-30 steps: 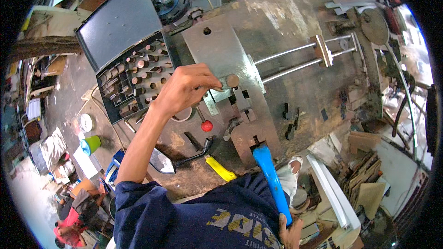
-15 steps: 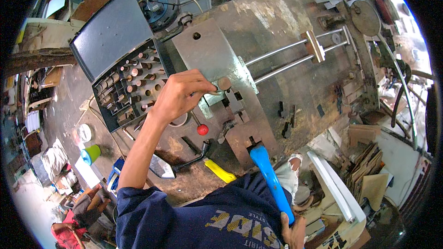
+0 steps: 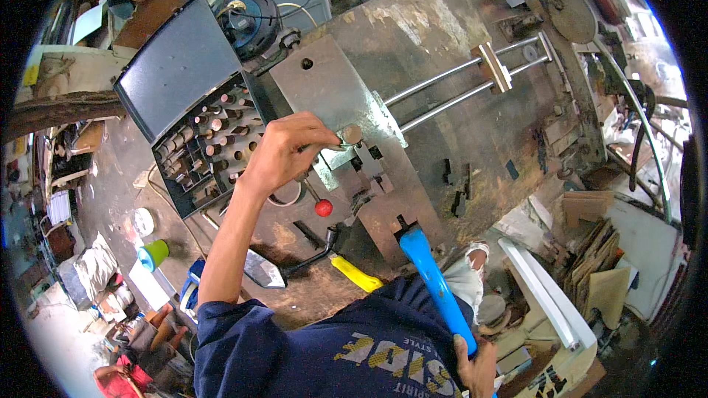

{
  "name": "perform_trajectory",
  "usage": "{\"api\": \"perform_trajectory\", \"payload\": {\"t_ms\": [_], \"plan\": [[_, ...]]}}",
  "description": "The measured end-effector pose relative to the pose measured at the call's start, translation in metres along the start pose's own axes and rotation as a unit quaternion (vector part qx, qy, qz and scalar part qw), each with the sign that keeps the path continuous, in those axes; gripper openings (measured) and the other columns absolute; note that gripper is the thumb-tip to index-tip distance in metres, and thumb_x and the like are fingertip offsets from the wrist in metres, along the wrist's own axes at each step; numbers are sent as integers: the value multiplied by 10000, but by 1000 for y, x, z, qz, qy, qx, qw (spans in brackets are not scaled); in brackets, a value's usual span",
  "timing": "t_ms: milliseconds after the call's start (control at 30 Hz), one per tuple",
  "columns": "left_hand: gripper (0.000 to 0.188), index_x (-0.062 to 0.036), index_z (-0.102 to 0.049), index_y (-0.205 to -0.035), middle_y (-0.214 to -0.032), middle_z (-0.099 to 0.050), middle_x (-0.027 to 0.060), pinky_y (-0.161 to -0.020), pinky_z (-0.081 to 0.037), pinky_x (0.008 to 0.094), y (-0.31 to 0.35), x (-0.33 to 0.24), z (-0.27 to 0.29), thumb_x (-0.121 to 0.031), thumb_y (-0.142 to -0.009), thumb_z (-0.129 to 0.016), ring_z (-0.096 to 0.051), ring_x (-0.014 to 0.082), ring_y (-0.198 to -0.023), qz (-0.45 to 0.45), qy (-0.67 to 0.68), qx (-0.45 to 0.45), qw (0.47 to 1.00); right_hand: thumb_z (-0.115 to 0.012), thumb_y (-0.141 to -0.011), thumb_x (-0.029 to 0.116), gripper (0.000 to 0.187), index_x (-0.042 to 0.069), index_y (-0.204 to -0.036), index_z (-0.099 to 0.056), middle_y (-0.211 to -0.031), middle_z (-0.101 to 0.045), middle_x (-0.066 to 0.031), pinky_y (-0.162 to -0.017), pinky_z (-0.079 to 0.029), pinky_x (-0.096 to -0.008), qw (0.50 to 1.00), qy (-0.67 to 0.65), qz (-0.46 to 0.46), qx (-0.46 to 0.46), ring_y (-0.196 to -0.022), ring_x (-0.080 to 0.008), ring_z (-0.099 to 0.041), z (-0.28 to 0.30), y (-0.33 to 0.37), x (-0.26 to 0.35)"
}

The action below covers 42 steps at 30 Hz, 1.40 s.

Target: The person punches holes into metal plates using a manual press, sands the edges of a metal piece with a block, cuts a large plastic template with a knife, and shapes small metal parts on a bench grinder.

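My left hand reaches over a flat steel tool bed with its thumb and fingers pinched. They close on a short round metal peg standing upright at the machine's head, beside small steel blocks. Just under that wrist is a short lever with a red ball knob. Low in the picture, my right hand is wrapped round the end of a long blue lever handle. The lever's other end joins a slot in the steel bed.
An open dark case of metal punches lies left of the bed. Two guide rods with a sliding stop extend right. A yellow-handled tool and a green cup lie nearer left. Other people sit at the far left and lower left.
The whole view has shifted slightly. My left hand stays pinched at the round peg, and my right hand keeps its grip near the end of the blue lever, with little visible movement.
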<state>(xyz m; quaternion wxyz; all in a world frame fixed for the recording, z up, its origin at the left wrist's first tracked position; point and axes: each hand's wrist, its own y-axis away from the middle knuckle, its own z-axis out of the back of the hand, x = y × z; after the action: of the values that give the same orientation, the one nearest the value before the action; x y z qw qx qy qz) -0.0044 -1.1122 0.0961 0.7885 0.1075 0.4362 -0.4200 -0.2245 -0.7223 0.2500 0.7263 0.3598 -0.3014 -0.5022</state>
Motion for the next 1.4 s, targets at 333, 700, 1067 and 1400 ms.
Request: {"api": "perform_trajectory", "payload": {"t_ms": [333,700,1067,1400], "plan": [[306,-51,-756,-904,-865,-710,103,-712,-535,358,-1,-63,14,70,-628,-709,-674,268,-801,-77,-72,-62,992,-651,-839,587,633,-44,-853,-697,-756,-645,-284,-728,-498,-529,981,68,81,-161,-763,-474,-629,-29,-2,-28],[286,-13,-761,-923,-784,-715,120,-682,-544,319,-14,-320,-105,96,-662,-796,-687,253,-717,-327,40,-50,943,-805,-821,257,512,-56,-1177,-613,-1025,-683,-221,-799,-542,-395,809,-251,349,-401,-887,-334,-687,-23,0,-53],[284,25,-733,-1018,-989,-726,161,-856,-520,421,148,-496,-285,-22,-739,-749,-657,342,-904,-472,159,274,823,-643,-967,99,404,-104,-1305,-553,-1209,-668,-138,-967,-496,-241,433,-802,178,-371,-1114,-137,-617,-97,130,-235],[454,18,-640,-1217,-1120,-702,149,-915,-453,429,389,-552,-470,-52,-777,-727,-602,321,-1029,-413,155,507,740,-656,-933,71,268,-23,-1183,-663,-932,-722,-130,-708,-583,-284,453,-646,-287,-544,-854,-169,-718,-441,187,-525]]}}
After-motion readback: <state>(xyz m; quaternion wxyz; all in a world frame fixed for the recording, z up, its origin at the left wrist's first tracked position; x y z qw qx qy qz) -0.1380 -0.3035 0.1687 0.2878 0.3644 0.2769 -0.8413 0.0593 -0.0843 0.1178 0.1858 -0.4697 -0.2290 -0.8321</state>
